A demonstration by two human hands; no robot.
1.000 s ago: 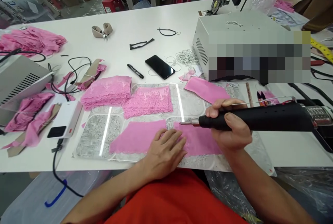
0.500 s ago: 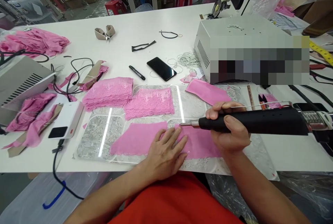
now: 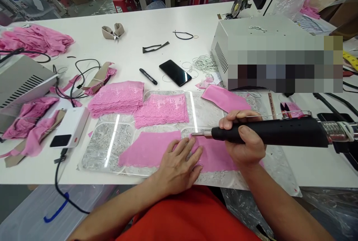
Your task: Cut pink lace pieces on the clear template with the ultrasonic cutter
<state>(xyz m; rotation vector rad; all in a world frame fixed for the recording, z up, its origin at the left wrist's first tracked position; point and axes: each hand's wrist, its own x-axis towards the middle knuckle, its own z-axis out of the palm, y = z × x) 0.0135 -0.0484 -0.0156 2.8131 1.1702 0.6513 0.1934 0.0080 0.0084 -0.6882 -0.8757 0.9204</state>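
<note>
My right hand [image 3: 246, 136] is wrapped round the thick black handle of a tool with a thin metal tip [image 3: 275, 131], which lies level and points left. The tip is over the upper edge of a pink fabric piece [image 3: 215, 157], close to my left fingertips; whether it touches cannot be told. My left hand [image 3: 180, 162] lies flat with fingers stretched, across the inner ends of this piece and a second pink fabric piece [image 3: 148, 149] on the left. Both lie on a clear, speckled plastic sheet [image 3: 103, 147]. Behind them are two stacks of pink lace [image 3: 116, 99], [image 3: 162, 110].
A grey vented box [image 3: 257, 32] stands at right, partly blurred out; another grey box [image 3: 25, 84] is at left. A phone [image 3: 175, 73], a marker [image 3: 148, 76], a white power bank [image 3: 69, 127] with cable and a pink fabric heap [image 3: 36, 41] lie around.
The tool's tip has shifted slightly left along the fabric edge, with my right hand. My left hand stays flat in place. The view has moved a little.
</note>
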